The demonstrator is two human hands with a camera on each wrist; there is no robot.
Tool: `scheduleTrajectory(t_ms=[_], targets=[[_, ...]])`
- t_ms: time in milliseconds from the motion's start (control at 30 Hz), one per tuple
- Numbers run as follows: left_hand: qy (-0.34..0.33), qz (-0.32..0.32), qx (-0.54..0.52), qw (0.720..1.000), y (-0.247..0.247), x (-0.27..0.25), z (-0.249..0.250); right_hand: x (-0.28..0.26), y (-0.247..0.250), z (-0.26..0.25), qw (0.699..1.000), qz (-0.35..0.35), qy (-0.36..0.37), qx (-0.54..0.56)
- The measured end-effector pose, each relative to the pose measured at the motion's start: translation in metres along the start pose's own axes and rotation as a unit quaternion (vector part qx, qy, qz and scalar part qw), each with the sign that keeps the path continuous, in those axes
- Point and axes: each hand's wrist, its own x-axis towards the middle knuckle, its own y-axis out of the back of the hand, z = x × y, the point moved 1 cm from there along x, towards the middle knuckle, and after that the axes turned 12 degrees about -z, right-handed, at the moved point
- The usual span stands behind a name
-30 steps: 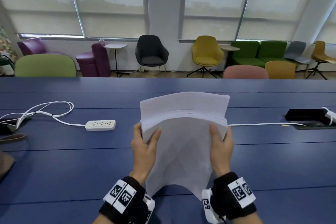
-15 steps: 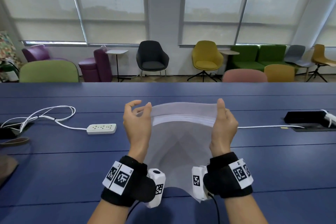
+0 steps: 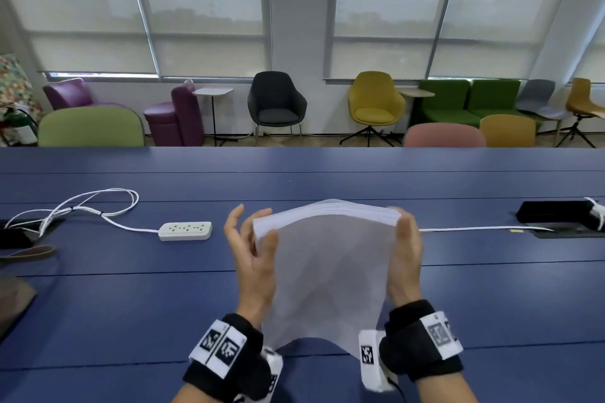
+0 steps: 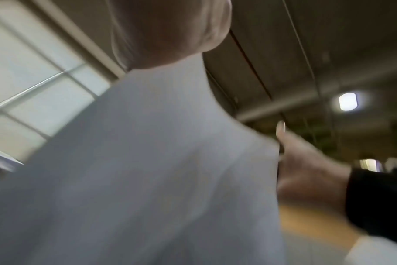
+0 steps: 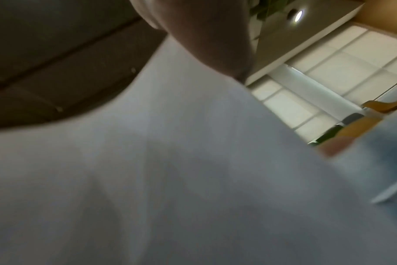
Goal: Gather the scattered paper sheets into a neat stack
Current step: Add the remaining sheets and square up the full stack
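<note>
Paper sheets point(image 3: 327, 275), already drawn together into one thick stack, stand upright between your hands above the blue bench point(image 3: 131, 304), lower edge near its surface; whether it touches you cannot tell from the head view. Your right hand point(image 3: 404, 258) grips the stack's right edge, fingers wrapped around its top corner. Your left hand point(image 3: 252, 258) sits at the left edge with the thumb across the near face and the fingers spread loose beside the corner, so it steadies more than it clamps. Both wrist views are blurred and mostly filled with pale paper point(image 4: 147, 170) point(image 5: 170, 170). Expect the stack to feel moderately heavy but floppy: the bottom edge bows upward in the middle, and single sheets will likely slide against each other. Hold it by the two long side edges, lightly, so the sheets can settle when tapped down. Off to the left lie a white power strip point(image 3: 185, 231) and its coiled cable point(image 3: 82, 206), well apart from the paper.
</note>
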Motion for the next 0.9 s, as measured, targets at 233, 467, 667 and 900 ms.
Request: scheduleTrajectory(t_ms=[233, 467, 667, 900], targets=[[0.131, -0.025, 0.082, 0.988, 0.028, -0.039, -0.087, -0.029, 0.042, 0.108, 0.964, -0.120, -0.231, -0.053], [0.188, -0.082, 0.196, 0.959, 0.038, -0.053, -0.124, -0.034, 0.059, 0.146, 0.948, -0.103, -0.244, -0.176], [0.171, -0.078, 0.201, 0.961, 0.033, -0.026, -0.129, -0.013, 0.054, 0.126, 0.960, -0.123, -0.213, -0.135], [0.383, -0.125, 0.202, 0.893, 0.046, -0.035, -0.193, -0.009, 0.070, 0.163, 0.875, -0.206, -0.431, -0.083]])
